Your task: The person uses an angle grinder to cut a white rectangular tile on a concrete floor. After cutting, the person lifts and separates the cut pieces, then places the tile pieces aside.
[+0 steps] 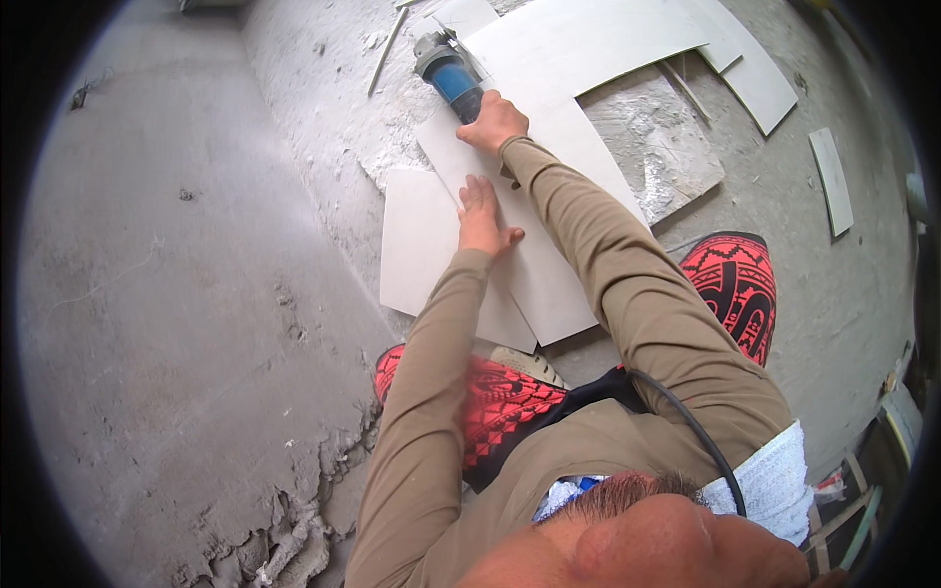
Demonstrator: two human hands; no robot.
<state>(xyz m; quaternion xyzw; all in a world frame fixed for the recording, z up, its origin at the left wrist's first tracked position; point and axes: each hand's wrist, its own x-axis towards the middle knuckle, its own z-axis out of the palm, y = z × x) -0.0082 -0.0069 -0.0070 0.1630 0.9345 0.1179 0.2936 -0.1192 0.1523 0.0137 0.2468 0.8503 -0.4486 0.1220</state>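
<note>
My right hand [497,122] is wrapped round the rear of a blue and grey angle grinder [452,76]. The grinder's head points away from me, at the left edge of a large white tile [544,186]; the exact contact of its disc cannot be made out. Fingers spread, my left hand [480,218] lies flat on the white tile where its edge meets a second white tile piece [417,245]. That second piece lies partly under the large tile, on its left.
A dusty slab [662,147] shows in the tile's cut-out. More tile pieces [755,88] lie at the far right, with a narrow tile strip [831,181] apart from them. Left stands a grey wall [186,245]. A black cable [686,416] passes over my right arm. Thin offcuts [389,49] lie far left.
</note>
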